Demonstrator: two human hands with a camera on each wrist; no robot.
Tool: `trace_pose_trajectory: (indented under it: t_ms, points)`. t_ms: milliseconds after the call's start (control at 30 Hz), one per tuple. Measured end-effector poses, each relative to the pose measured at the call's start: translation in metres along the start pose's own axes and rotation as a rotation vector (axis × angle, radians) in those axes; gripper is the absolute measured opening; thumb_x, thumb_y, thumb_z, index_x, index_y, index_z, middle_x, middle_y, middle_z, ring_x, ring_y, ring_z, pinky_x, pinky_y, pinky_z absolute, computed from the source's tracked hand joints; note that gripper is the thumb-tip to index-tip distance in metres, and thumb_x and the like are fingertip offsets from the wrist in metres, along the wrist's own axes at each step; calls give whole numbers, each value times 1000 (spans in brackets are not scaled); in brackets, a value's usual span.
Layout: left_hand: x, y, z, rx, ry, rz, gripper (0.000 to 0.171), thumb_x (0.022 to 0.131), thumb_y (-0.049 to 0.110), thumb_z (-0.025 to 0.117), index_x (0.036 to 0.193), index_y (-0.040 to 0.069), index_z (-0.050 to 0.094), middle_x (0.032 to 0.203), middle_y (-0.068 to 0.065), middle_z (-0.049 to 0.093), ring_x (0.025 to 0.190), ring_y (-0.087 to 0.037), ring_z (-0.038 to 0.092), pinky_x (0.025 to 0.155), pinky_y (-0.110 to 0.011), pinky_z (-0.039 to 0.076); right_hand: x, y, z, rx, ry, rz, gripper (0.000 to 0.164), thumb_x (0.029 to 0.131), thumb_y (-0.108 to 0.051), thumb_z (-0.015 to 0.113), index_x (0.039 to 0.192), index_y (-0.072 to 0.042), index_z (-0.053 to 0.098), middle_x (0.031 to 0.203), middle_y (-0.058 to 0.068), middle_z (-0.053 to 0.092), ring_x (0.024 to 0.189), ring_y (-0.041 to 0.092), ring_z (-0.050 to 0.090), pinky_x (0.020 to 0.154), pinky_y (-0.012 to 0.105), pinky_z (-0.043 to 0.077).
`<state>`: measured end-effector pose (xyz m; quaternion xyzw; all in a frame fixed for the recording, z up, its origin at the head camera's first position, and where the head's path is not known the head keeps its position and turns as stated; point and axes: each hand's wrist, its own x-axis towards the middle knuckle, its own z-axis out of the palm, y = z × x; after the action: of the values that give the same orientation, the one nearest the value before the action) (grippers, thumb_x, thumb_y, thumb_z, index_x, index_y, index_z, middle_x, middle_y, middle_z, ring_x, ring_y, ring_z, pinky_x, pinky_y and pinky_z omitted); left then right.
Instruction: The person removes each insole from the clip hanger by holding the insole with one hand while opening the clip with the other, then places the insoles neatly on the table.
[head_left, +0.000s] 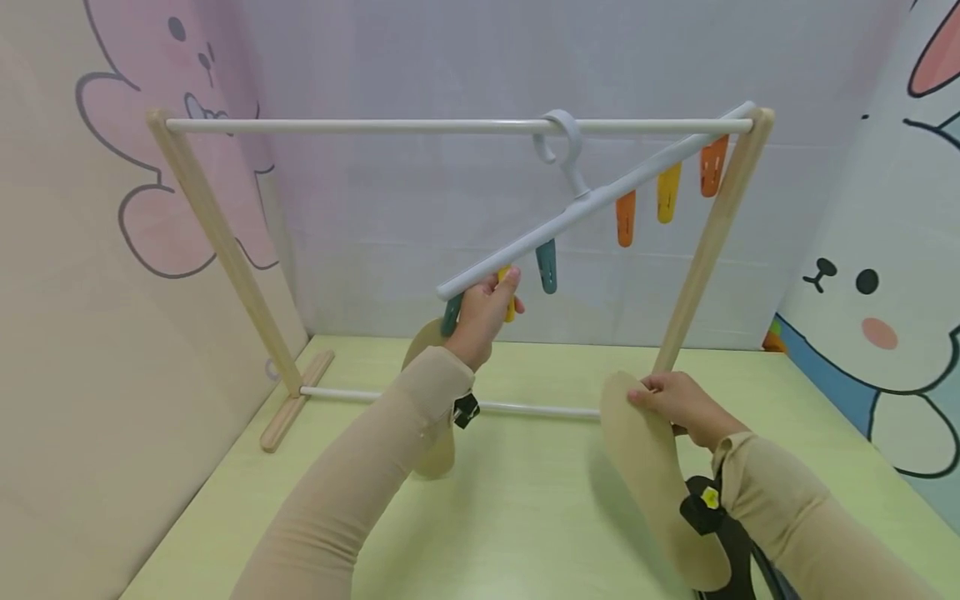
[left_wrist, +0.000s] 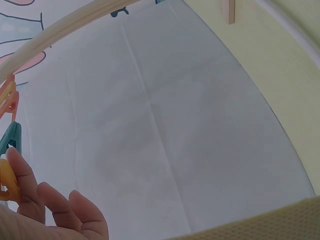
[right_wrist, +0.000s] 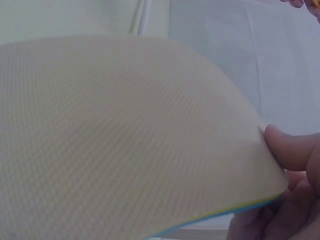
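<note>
A white clip hanger [head_left: 517, 248] hangs by its hook from the rack's top bar, tilted with its left end low. My left hand [head_left: 483, 317] is at that low end and pinches a yellow clip [head_left: 510, 311] between thumb and fingers; this yellow clip [left_wrist: 9, 180] also shows in the left wrist view. Beside the hand are two teal clips [head_left: 548, 267]. A beige insole [head_left: 437, 458] hangs below the low end, partly hidden behind my left arm. My right hand [head_left: 686, 407] grips the edge of a second beige insole [head_left: 645, 467], its textured face [right_wrist: 125, 135] filling the right wrist view.
The drying rack has wooden side posts [head_left: 225, 250], a white top bar [head_left: 337, 127] and a low bar [head_left: 540, 410], on a pale yellow-green table [head_left: 525, 517]. Orange clips [head_left: 626, 219] and another yellow clip [head_left: 668, 193] hang toward the hanger's high end. Cartoon-printed walls surround it.
</note>
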<state>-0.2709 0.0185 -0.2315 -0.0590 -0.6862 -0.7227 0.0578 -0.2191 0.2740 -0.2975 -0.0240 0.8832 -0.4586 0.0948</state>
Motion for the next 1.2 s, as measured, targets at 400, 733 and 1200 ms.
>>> trace_pose_trajectory:
  t_ms: [400, 733, 1200]
  points:
    - [1, -1, -1, -14, 1, 13, 25, 101, 28, 51, 104, 3, 58, 64, 0, 50, 61, -10, 50, 64, -25, 34, -2, 6, -5, 13, -71, 39, 27, 99, -16, 52, 103, 10, 58, 85, 8, 60, 71, 17, 60, 65, 39, 53]
    - [0, -1, -4, -8, 4, 1, 25, 101, 29, 51, 104, 4, 57, 66, 0, 50, 63, -11, 51, 67, -25, 35, -7, 20, -13, 129, -130, 45, 30, 102, -18, 46, 107, 9, 57, 82, 3, 60, 75, 16, 60, 69, 41, 52]
    - [2, 0, -4, -10, -5, 13, 26, 101, 28, 51, 106, 4, 57, 66, 0, 49, 63, -10, 50, 69, -26, 34, -13, 54, -31, 519, -277, 88, 18, 101, -23, 50, 98, -19, 67, 85, -1, 68, 76, 13, 67, 67, 28, 54]
